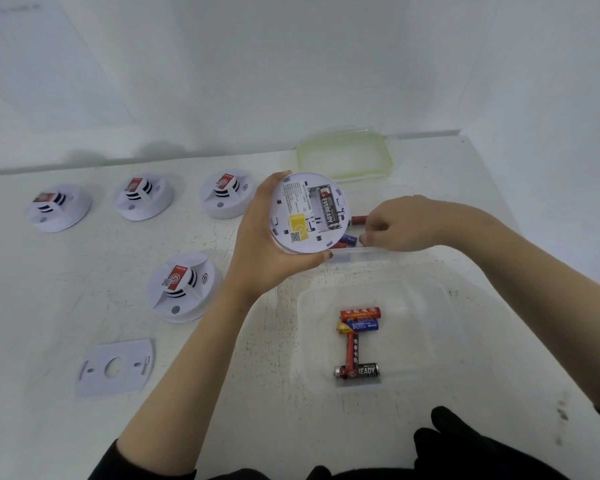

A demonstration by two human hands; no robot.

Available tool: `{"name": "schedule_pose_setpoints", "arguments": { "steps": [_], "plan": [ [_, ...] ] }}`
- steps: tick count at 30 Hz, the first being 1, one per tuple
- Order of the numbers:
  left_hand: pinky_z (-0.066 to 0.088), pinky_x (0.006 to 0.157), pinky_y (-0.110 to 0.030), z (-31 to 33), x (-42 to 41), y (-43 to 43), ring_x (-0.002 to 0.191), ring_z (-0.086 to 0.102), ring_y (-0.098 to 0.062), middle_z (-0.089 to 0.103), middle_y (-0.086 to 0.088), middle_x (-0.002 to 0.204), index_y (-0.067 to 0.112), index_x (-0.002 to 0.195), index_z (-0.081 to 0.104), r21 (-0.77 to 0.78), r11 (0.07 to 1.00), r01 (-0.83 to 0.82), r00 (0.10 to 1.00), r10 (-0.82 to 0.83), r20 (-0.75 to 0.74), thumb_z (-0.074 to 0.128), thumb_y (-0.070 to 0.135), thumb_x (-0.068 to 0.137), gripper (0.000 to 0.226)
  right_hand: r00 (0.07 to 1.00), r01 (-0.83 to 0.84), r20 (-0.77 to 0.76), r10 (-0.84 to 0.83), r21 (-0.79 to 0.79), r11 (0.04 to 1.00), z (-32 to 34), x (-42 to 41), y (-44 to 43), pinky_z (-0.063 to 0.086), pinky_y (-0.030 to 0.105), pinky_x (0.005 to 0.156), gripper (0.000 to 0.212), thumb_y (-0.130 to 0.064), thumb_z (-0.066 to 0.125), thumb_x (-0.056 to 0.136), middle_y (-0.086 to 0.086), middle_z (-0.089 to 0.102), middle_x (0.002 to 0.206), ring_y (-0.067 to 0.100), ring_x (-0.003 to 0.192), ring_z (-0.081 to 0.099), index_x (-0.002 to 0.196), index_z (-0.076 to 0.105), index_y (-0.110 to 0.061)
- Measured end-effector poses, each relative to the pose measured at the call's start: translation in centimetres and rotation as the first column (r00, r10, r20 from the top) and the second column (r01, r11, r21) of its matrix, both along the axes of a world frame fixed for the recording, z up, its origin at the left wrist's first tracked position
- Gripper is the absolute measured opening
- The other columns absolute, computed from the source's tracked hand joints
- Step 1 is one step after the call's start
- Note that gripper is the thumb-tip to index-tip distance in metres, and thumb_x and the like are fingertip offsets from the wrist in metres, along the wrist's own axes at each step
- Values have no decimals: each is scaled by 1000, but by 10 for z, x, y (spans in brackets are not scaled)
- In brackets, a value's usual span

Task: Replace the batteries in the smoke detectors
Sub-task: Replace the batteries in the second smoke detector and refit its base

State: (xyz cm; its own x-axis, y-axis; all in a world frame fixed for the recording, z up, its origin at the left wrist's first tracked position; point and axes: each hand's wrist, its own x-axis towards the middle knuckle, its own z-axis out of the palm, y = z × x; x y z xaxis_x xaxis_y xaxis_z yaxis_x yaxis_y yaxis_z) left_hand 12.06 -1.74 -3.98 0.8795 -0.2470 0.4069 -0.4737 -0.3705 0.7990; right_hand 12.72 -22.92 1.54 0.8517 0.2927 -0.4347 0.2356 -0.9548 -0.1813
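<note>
My left hand (pixel 257 244) grips a white round smoke detector (pixel 300 216), held up with its back facing me. One black Eveready battery (pixel 327 208) sits in its open compartment. My right hand (pixel 400 225) reaches into a clear container (pixel 371 252) just behind the detector, fingers curled over loose red and blue batteries (pixel 352 233); whether it pinches one I cannot tell. A nearer clear container (pixel 437 306) holds several batteries (pixel 357 341). The detector's flat white backplate (pixel 115 367) lies on the table at the lower left.
Four more white smoke detectors stand on the white table: three in a back row (pixel 58 207) (pixel 142 197) (pixel 226 194) and one nearer (pixel 182 287). A green-rimmed clear lid (pixel 388 157) lies by the wall. A dark sleeve or cloth (pixel 465 445) is at the bottom edge.
</note>
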Motion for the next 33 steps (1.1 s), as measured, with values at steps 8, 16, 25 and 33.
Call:
{"name": "schedule_pose_setpoints", "arguments": {
  "steps": [8, 16, 25, 33],
  "plan": [
    [48, 99, -33, 4, -8, -2, 121, 51, -9, 50, 4, 130, 13, 135, 37, -13, 1000, -12, 1000, 12, 10, 83, 43, 54, 97, 936, 95, 101, -338, 850, 518, 18, -16, -14, 44, 22, 57, 2, -17, 65, 88, -3, 71, 65, 10, 57, 63, 88, 63, -16],
    [50, 94, -30, 11, -20, -8, 116, 56, -11, 55, 2, 126, 8, 132, 39, -51, 999, -4, 1000, 5, 10, 84, 41, 55, 96, 675, -390, 615, -408, 767, 510, 8, -54, 20, 56, 33, 75, 6, -3, 65, 86, 4, 73, 88, 18, 84, 70, 91, 65, -7],
    [44, 89, -10, 15, -34, -4, 112, 55, 7, 52, 37, 118, 10, 127, 36, -110, 992, 57, 998, -55, 23, 90, 14, 55, 91, 441, -614, 897, -11, 311, 725, -25, -64, 25, 51, 39, 94, 11, -1, 62, 86, 18, 67, 114, 28, 109, 63, 89, 72, 1],
    [49, 93, -23, 19, -44, -3, 117, 57, -10, 55, 9, 125, 10, 133, 37, -111, 993, 34, 999, -35, -1, 86, 31, 55, 95, 581, -512, 786, -210, 554, 657, -25, -69, 25, 41, 41, 102, 10, -13, 64, 85, 7, 53, 131, 23, 124, 49, 90, 72, -9]
  ]
}}
